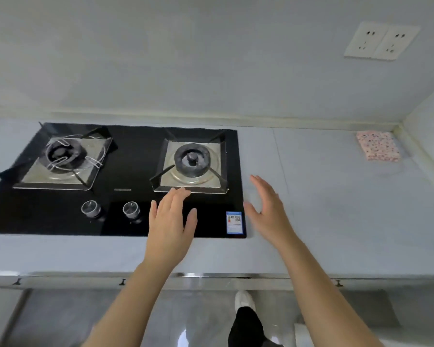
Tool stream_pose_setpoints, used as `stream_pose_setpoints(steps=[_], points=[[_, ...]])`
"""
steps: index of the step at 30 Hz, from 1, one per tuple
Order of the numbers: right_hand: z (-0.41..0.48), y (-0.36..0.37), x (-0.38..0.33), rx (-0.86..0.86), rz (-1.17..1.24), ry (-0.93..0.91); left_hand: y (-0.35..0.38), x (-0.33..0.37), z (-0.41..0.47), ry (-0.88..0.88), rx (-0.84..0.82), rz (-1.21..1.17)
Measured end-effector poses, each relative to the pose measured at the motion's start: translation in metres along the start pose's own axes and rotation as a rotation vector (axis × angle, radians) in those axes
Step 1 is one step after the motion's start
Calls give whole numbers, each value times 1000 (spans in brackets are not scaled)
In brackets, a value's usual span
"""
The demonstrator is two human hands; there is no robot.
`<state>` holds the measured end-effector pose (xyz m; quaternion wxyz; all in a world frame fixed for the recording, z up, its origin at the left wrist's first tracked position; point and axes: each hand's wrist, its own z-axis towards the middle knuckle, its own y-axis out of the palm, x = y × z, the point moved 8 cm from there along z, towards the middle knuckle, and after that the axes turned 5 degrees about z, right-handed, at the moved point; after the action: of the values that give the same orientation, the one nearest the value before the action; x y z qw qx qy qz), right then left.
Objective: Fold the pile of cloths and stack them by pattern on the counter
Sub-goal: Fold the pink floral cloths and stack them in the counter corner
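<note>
Hard to make out: the print on the blue-edged sticker (pixel 234 222) at the hob's front right corner is too small to read, as is the pale lettering between the burners.
Cut off: the black glass hob (pixel 133 169) runs out of view at the left edge; both forearms leave the picture at the bottom.
Covered: the left hand (pixel 171 221) hides part of the hob's front strip, just right of the two knobs (pixel 130 209).
Left hand: flat, fingers straight and slightly spread, above the hob, holding nothing.
Right hand: the right hand (pixel 268 209) is wide, edge-on with thumb apart, over the hob's right rim and the counter (pixel 323 196), holding nothing.
Cloth: a folded pink speckled cloth (pixel 378 146) lies in the counter's far right corner by the wall, well apart from both hands; whether it is one layer or several cannot be told.
Burners: the left burner (pixel 63 156) carries a wire ring; the right burner (pixel 192 159) sits under its pan support.
Wall: a double socket (pixel 381 41) at upper right.
Below: a white shoe (pixel 244 300) and dark trouser leg (pixel 246 326) by the cabinet fronts.
</note>
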<state>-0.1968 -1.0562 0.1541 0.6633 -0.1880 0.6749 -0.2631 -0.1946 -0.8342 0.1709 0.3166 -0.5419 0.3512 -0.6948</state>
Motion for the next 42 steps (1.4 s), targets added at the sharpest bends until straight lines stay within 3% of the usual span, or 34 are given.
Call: stream_pose_setpoints(steps=[6,9,22,28,35,42], points=[[12,69,-70,-79,51,-41,-40,-92,-8,-175,28,-171],[32,111,-92,-137,61,-53,-50,-128,5,-180,34,-208],[141,329,-228,-510,17,-219,-158,-314,69,-254,100,-44],[162,402,-275,-551,-56,-265,-198,-384,94,-222,92,-147],[179,501,-352,-523,-67,-252,-248,-502,110,-259,4,-90],[185,590,-429,-568,-67,-297,-330,-607,93,-304,122,5]])
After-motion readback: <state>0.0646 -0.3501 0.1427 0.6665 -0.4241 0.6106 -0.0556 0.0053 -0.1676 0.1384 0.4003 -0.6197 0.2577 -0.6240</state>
